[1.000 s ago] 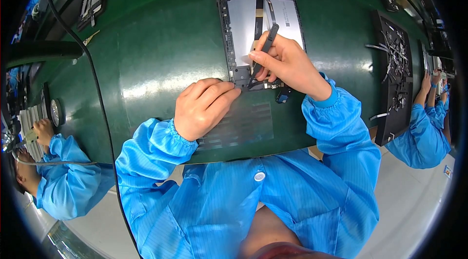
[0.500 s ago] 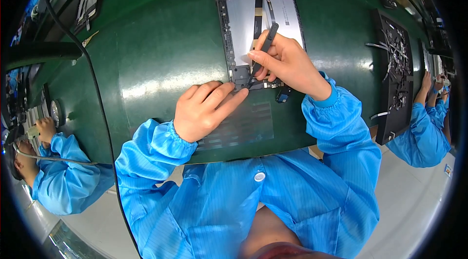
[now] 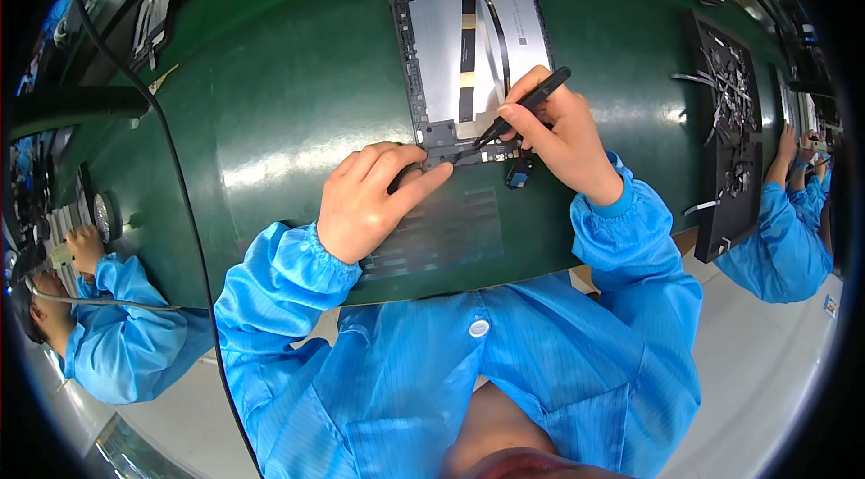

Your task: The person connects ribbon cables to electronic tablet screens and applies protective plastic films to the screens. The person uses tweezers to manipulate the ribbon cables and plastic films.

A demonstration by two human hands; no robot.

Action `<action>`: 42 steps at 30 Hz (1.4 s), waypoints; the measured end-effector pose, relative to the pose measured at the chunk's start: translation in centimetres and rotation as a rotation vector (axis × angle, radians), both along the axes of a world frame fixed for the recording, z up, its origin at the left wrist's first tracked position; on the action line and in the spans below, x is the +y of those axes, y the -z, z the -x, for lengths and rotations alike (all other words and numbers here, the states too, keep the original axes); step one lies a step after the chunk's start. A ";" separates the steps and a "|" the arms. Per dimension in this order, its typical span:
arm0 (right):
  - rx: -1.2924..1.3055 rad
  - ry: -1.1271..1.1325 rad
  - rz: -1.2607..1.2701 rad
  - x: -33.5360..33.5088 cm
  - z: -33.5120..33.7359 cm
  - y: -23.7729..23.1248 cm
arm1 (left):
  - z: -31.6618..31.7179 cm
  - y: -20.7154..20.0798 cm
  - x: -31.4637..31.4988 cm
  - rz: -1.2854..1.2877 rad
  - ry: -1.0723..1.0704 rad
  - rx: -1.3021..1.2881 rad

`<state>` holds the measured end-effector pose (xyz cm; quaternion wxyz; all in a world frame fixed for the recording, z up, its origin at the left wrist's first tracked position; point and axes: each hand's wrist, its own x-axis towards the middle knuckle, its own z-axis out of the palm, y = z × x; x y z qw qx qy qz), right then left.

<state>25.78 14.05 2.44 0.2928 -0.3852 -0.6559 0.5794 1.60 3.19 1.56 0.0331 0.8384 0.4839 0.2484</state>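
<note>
An opened tablet (image 3: 441, 55) lies on the green table, its silver inner panel and a dark ribbon cable (image 3: 468, 51) exposed. My left hand (image 3: 365, 200) grips the tablet's lower left corner, fingers bent and thumb tip against the near edge. Pinched in my right hand (image 3: 568, 136) is a slim pair of black tweezers (image 3: 527, 102), slanting down to the left. Their tip meets the dark strip along the tablet's lower end, close to my left thumb. A loose curved black strip (image 3: 495, 28) rests over the panel. A small blue-faced part (image 3: 518, 174) hangs off the near edge.
A transparent sheet (image 3: 450, 231) lies on the table near me. At the right stands a black tray (image 3: 728, 155) of small parts and cables. A black cord (image 3: 171, 127) crosses at the left. Co-workers in blue sleeves (image 3: 135, 335) sit on both sides.
My right hand has shifted right and slightly down, tilting the tweezers flatter. The tablet sits slightly further left. My left hand stays at the corner.
</note>
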 end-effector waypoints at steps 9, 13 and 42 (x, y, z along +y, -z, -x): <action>0.053 0.016 0.107 0.2 -0.2 0.5 | 0.1 0.5 0.2 -0.012 0.007 -0.015; 0.050 0.020 0.087 0.2 -0.1 0.4 | 0.0 0.8 0.1 -0.027 0.005 -0.008; 0.063 0.078 -0.013 -0.4 -0.4 1.1 | -2.8 0.4 -0.2 0.012 -0.050 0.105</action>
